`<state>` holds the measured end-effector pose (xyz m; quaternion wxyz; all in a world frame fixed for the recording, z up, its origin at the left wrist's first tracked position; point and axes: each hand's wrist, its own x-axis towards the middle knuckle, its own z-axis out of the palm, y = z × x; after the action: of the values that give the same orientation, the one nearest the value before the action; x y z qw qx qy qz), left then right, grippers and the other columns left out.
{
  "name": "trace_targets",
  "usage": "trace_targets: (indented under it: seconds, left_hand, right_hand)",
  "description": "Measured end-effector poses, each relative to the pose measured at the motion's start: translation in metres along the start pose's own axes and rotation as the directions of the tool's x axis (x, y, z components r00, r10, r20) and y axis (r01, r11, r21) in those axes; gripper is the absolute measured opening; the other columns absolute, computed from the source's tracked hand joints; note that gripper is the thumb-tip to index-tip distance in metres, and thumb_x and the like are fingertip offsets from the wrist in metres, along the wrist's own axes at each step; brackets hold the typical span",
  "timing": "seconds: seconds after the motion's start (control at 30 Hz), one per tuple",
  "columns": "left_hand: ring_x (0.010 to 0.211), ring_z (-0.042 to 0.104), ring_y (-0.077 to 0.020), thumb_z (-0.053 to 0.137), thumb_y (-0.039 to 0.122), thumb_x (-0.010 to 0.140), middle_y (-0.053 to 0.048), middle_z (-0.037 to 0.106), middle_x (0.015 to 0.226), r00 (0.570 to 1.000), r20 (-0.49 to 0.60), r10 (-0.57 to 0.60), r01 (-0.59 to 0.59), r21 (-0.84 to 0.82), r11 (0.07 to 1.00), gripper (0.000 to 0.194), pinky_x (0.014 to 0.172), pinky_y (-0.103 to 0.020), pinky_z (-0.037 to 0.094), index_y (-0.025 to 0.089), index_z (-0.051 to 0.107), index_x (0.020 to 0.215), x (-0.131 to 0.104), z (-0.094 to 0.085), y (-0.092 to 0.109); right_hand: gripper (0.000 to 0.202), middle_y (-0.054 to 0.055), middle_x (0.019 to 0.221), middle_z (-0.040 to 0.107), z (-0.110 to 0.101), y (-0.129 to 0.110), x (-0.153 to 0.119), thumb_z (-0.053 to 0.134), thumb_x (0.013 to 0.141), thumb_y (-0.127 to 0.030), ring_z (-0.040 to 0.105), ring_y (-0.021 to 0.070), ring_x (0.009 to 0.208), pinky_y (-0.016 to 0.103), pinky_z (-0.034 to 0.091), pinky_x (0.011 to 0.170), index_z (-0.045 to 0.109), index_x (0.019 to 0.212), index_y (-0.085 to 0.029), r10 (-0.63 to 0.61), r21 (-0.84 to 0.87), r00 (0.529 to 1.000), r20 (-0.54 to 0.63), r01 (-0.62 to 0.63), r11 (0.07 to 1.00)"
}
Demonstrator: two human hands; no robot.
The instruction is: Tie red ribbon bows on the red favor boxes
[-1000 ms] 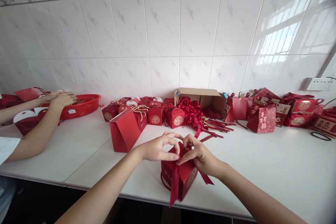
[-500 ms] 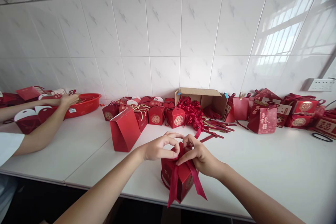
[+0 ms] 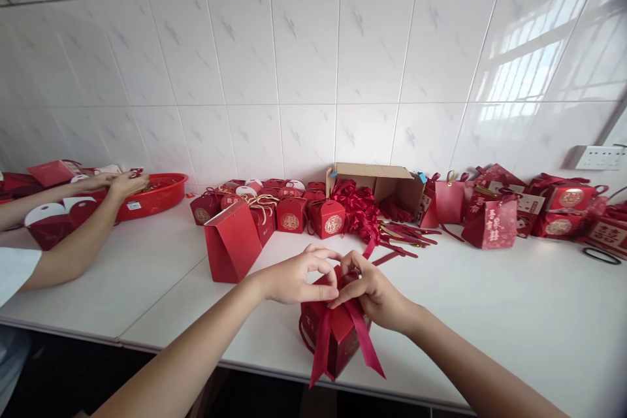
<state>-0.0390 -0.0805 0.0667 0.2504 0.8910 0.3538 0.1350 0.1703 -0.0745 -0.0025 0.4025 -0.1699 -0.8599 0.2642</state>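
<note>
A small red box [image 3: 343, 339] stands near the table's front edge, a dark red ribbon [image 3: 321, 346] on its top with two tails hanging down the front. My left hand [image 3: 304, 276] is at the ribbon's knot from the left, thumb and fingers closed on it. From the right, my right hand [image 3: 372, 290] pinches the ribbon at the same spot, its fingertips touching those of my left hand. The fingers partly cover the knot. A larger plain red box [image 3: 232, 241] stands to the left of my left hand.
Behind are rows of red boxes [image 3: 291, 214], a ribbon heap [image 3: 360, 209], a cardboard box [image 3: 377, 172] and red bags [image 3: 499, 225]. At far left, another person's hands [image 3: 122, 184] work by a red basin [image 3: 161, 199]. Black scissors handle [image 3: 601, 256] lies at right.
My left thumb has moved slightly right towards my right fingertips. The other person's farther hand has come closer to the nearer one. The box has barely shifted.
</note>
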Motion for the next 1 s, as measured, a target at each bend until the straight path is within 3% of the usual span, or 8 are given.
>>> trace_targets:
  seconds: [0.23,0.37,0.5,0.6,0.77,0.9,1.0]
  left_hand:
    - [0.141,0.025,-0.0254,0.066,0.028,0.079,-0.004,0.042,0.145,0.995,0.078,0.06,-0.056,-0.053,0.997,0.007,0.107,-0.041,0.035,0.025,0.067,0.085,-0.005,-0.008,-0.002]
    - [0.139,0.026,-0.0251,0.064,0.028,0.08,-0.001,0.042,0.144,1.0,-0.01,0.016,-0.016,-0.006,1.0,0.004,0.11,-0.045,0.029,0.024,0.065,0.081,-0.003,-0.009,-0.002]
    - [0.136,0.024,-0.0283,0.061,0.019,0.079,0.001,0.048,0.139,0.991,-0.111,-0.073,0.091,0.169,0.981,0.007,0.109,-0.053,0.024,0.024,0.064,0.074,-0.004,-0.014,-0.001]
    - [0.136,0.022,-0.0292,0.061,0.021,0.078,0.001,0.048,0.139,0.993,-0.099,-0.069,0.088,0.206,0.975,0.008,0.109,-0.053,0.022,0.024,0.065,0.072,-0.006,-0.017,-0.001]
    - [0.139,0.024,-0.0249,0.064,0.027,0.08,-0.001,0.041,0.145,0.999,0.026,0.032,-0.028,-0.138,0.99,0.004,0.111,-0.042,0.023,0.023,0.064,0.08,-0.004,-0.009,0.0]
    - [0.142,0.018,-0.025,0.056,0.035,0.086,-0.003,0.031,0.15,0.999,0.034,-0.013,0.025,-0.354,0.935,0.015,0.112,-0.042,0.022,0.021,0.06,0.082,0.001,0.0,0.001]
    - [0.138,0.028,-0.0238,0.047,0.042,0.091,-0.004,0.031,0.149,0.999,0.042,-0.035,0.051,-0.503,0.863,0.026,0.111,-0.039,0.027,0.02,0.06,0.092,0.004,0.004,0.001]
  right_hand:
    - [0.036,0.004,0.089,0.039,0.0,0.0,-0.001,0.046,0.09,-0.011,0.047,0.0164,0.086,0.033,0.048,0.075,0.077,0.086,-0.03,-0.009,-0.016,1.0,-0.009,0.008,1.0]
    - [0.041,0.003,0.09,0.039,0.001,0.002,-0.002,0.044,0.089,-0.006,0.048,0.0151,0.084,0.032,0.048,0.075,0.077,0.088,-0.028,-0.002,-0.015,1.0,-0.015,0.001,1.0]
    - [0.049,0.003,0.09,0.038,0.001,0.003,-0.003,0.04,0.084,0.002,0.047,0.0135,0.081,0.028,0.046,0.07,0.077,0.09,-0.029,0.009,-0.011,1.0,-0.003,-0.009,1.0]
    - [0.052,0.003,0.09,0.037,0.002,0.003,-0.003,0.039,0.08,0.006,0.047,0.0137,0.081,0.028,0.046,0.068,0.077,0.091,-0.028,-0.001,-0.017,1.0,0.0,0.001,1.0]
    - [0.047,0.003,0.089,0.039,0.003,0.003,-0.001,0.043,0.081,0.004,0.047,0.0155,0.087,0.031,0.047,0.077,0.077,0.088,-0.027,-0.038,-0.025,0.999,-0.022,0.037,0.999]
    - [0.046,0.004,0.09,0.04,0.003,0.003,-0.001,0.044,0.083,0.002,0.047,0.0159,0.088,0.032,0.047,0.079,0.077,0.089,-0.028,-0.034,-0.01,0.999,-0.018,0.034,0.999]
    - [0.047,0.004,0.09,0.039,0.003,0.003,-0.002,0.042,0.083,0.003,0.047,0.0159,0.088,0.032,0.047,0.077,0.077,0.09,-0.029,-0.033,-0.013,0.999,-0.019,0.032,0.999]
